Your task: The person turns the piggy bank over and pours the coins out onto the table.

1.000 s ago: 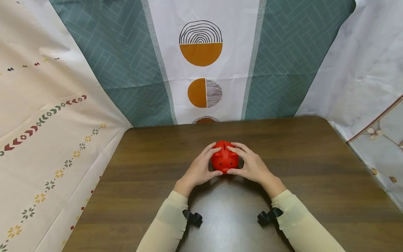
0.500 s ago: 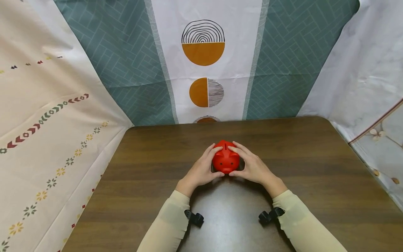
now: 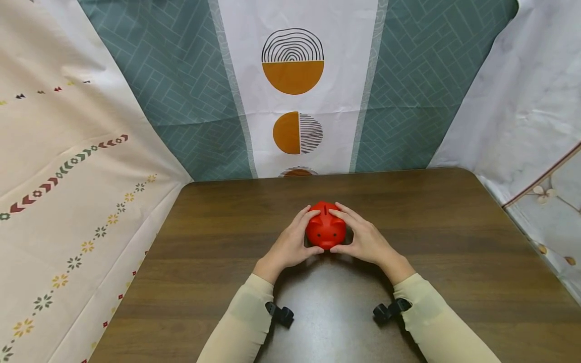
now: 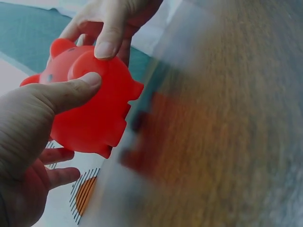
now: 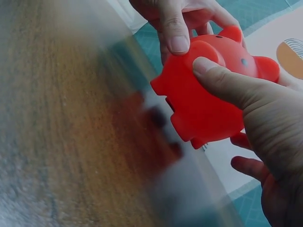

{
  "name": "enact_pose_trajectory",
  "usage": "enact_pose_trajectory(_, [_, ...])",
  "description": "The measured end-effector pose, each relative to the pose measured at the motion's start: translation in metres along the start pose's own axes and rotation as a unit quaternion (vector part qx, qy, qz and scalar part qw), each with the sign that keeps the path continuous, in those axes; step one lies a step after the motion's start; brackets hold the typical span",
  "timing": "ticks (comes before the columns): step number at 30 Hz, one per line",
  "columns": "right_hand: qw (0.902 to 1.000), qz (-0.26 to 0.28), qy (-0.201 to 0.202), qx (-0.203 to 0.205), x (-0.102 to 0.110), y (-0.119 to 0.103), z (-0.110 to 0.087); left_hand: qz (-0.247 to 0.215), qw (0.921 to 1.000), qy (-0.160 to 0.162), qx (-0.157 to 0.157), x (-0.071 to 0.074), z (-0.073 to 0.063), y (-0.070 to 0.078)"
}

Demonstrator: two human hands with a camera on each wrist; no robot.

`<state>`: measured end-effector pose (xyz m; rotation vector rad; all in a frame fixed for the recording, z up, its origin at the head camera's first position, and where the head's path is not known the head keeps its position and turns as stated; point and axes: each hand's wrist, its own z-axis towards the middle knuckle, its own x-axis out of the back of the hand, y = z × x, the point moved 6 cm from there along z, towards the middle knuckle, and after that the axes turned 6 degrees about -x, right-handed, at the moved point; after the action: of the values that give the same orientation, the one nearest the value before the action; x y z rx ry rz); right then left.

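Observation:
A red piggy bank (image 3: 325, 233) with a coin slot on top and two dark eyes faces the person near the middle of the table. My left hand (image 3: 289, 245) grips its left side, thumb (image 4: 75, 93) by the snout and fingers reaching over the top and side. From the other side my right hand (image 3: 366, 243) holds it the same way, its thumb (image 5: 222, 80) also by the snout. In both wrist views the feet (image 4: 116, 132) show apart from their blurred red reflection, so the pig is held just above the tabletop. The fingertips behind it are partly hidden.
The brown wooden table (image 3: 218, 242) has rounded far corners. Patterned cloths hang around it: a green and white one (image 3: 199, 101) at the back, a cream one (image 3: 81, 201) on the left, a white one (image 3: 522, 126) on the right. Each wrist wears a small black camera (image 3: 283, 316).
The head view has shifted slightly, so the scene sits a little further right. Both hands keep the same hold on the piggy bank, with no other visible movement.

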<state>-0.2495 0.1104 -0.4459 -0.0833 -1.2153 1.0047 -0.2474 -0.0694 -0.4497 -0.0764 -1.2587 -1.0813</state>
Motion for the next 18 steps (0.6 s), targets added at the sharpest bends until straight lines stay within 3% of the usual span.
enact_pose_trajectory(10, [0.9996, 0.025, 0.01, 0.003, 0.009, -0.004, 0.003, -0.017, 0.9993, 0.031, -0.016, 0.009, 0.002, 0.008])
enact_pose_trajectory(18, [0.9972, 0.072, 0.013, -0.014, 0.016, -0.007, 0.003, -0.027, 0.9956, 0.059, -0.068, 0.017, 0.006, 0.019])
